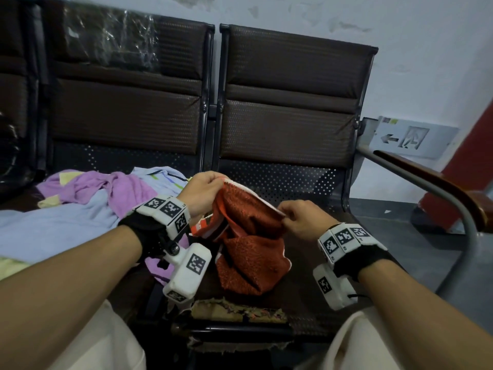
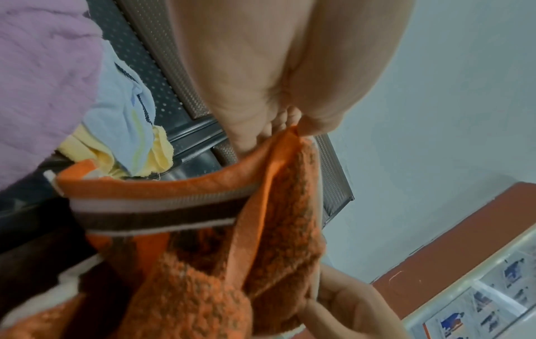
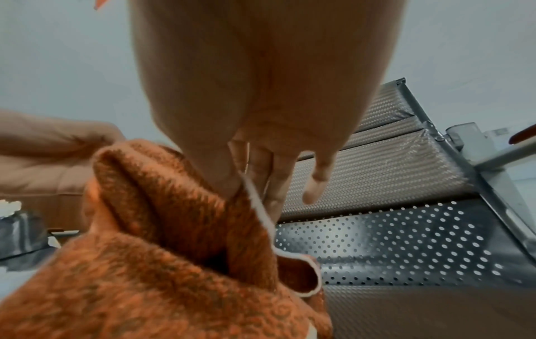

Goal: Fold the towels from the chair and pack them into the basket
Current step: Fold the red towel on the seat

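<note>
The person holds an orange towel up over the seat of the right-hand chair, near the seat's front edge. The left hand pinches one end of the towel's upper hem between thumb and curled fingers, and the right hand pinches the same white-trimmed hem further along, thumb against the first fingers while the little finger stands clear of the cloth. Between the two hands the hem runs taut and slopes down toward the right hand. The rest of the towel hangs in loose folds, and its lower part rests bunched on the seat. From the left wrist view a band of white and dark brown stripes crosses the towel near its end.

On the seat of the chair to the left lies a heap of unfolded towels: a purple towel on top, a pale blue towel spread toward the front edge, and some yellow cloth showing beneath them. The front edge of the right-hand seat is torn, with frayed padding exposed. A metal armrest runs along the right side of the chair.
</note>
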Demonstrator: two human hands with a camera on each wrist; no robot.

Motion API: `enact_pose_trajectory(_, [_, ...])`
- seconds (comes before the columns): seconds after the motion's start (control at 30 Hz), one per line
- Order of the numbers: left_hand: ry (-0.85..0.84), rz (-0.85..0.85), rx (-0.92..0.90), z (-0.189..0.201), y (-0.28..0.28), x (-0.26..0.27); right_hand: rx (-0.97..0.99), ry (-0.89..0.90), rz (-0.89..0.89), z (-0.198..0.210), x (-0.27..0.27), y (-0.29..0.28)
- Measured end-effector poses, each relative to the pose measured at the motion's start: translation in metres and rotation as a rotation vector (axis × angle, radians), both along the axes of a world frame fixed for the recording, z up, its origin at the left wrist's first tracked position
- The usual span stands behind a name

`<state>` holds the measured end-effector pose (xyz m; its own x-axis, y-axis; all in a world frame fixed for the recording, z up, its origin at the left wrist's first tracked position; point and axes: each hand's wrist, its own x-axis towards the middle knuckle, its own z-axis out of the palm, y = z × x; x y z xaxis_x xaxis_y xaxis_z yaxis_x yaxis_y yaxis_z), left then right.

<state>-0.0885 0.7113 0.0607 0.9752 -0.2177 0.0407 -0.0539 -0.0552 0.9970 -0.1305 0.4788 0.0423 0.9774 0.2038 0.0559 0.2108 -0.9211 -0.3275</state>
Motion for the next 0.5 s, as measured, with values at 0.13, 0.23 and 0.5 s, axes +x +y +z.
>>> enact_pose_trajectory(0.13, [-0.077,0.006,-0.016,0.007,-0.01,-0.005,0.077,-0.153,-0.268,0.001,0.005,-0.005])
enact_pose_trajectory(0.23, [-0.124,0.037,-0.005,0.013,-0.017,-0.005,0.347,-0.195,-0.306,0.004,0.009,-0.009])
enact_pose_trajectory(0.5, [-0.025,0.367,0.058,0.029,0.022,0.02,0.185,0.006,-0.025,0.007,-0.006,-0.011])
